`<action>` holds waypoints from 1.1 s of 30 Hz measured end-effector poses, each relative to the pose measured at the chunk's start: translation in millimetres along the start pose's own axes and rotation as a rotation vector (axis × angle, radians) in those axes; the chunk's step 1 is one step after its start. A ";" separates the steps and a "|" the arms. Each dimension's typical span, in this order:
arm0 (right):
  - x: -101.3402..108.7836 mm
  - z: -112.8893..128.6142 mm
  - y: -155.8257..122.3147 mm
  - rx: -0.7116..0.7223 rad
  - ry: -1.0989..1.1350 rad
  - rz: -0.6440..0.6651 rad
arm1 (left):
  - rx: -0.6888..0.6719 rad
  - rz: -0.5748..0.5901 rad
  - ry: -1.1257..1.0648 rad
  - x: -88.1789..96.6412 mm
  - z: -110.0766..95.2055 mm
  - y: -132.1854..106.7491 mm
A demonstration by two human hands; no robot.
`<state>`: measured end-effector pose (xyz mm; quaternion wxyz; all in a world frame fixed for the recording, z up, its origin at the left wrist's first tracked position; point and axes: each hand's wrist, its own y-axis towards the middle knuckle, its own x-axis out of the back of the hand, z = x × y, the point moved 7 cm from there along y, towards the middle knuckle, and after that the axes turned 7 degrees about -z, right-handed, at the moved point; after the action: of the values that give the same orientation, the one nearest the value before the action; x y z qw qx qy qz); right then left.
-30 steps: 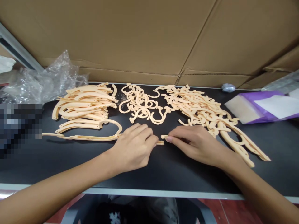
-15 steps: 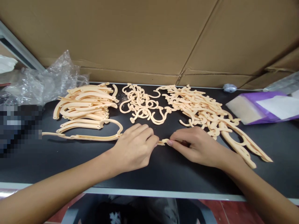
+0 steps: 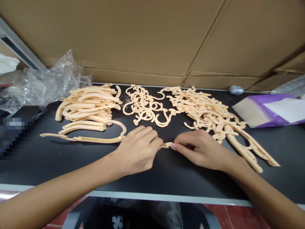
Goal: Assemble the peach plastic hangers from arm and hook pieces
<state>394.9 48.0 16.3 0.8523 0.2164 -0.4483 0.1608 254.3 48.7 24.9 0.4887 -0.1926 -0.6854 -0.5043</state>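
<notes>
Peach plastic is the stuff of nearly everything on the black table (image 3: 71,162), and the heap of hooks (image 3: 145,106) at its middle serves as the mark for all places here. Just in front of that heap both hands are held low over the tabletop.

The left hand (image 3: 138,151) is seen in front of the heap and slightly left of it. Its fingers are curled under, with fingertips and thumb pressed together on the near end of a long hanger arm (image 3: 90,139). That arm lies flat and runs away to the left of the heap.

The right hand (image 3: 200,148) is placed in front of the heap and to its right. Thumb and forefinger are closed in a pinch on a short end piece (image 3: 166,145), which shows in the narrow gap between the two hands. The fingertips of both hands almost meet there. Whether the end piece and the hanger arm are already joined cannot be told.

Left of the heap a stack of curved arms (image 3: 88,106) is laid, and further left a crumpled clear bag (image 3: 45,82). Right of the heap a tangled pile of shaped parts (image 3: 207,113) is spread. Beyond that pile a purple packet (image 3: 274,109) is seen. Behind the heap a wall of cardboard (image 3: 143,38) is stood.
</notes>
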 end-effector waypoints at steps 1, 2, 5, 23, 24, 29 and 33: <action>-0.1 0.0 0.1 -0.002 0.005 0.002 | -0.002 0.001 0.001 0.0 -0.2 0.0; -0.1 -0.2 0.1 -0.005 0.008 0.004 | -0.005 0.001 0.001 0.0 -0.3 0.0; -0.2 -0.8 0.3 -0.011 0.017 0.010 | -0.011 -0.004 0.000 -0.1 -0.5 -0.2; -1.0 3.6 2.1 0.029 -0.050 0.024 | -0.041 -0.012 0.023 0.6 -2.3 0.1; -1.1 3.8 2.3 0.027 -0.049 0.029 | -0.044 -0.014 0.025 0.8 -2.6 0.1; -1.3 4.6 3.5 0.028 -0.044 0.047 | -0.054 -0.024 0.034 1.3 -3.8 -0.2; -3.0 3.9 3.4 0.022 -0.053 0.076 | -0.062 -0.034 0.035 1.7 -4.5 -0.2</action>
<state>389.0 48.7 16.5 0.8309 0.2127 -0.4769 0.1921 255.5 44.3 26.3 0.4858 -0.1871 -0.6640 -0.5367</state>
